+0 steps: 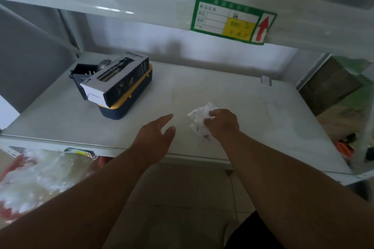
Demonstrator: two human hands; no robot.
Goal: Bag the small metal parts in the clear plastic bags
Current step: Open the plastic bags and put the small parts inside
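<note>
I'm pinching the clear plastic bags [199,120] with my right hand [222,124]; left hand [156,134], fingers [167,118] straight and empty, should be steadying them on the shelf [263,127].

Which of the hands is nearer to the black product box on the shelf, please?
Left. The left hand reaches open just right of the black product box; the right hand is farther right, gripping clear plastic bags.

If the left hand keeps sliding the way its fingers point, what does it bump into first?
Probably nothing soon: the left hand points up and right over bare shelf, passing left of the clear plastic bags. Eventually, the back wall, though depth is hard to judge.
</note>
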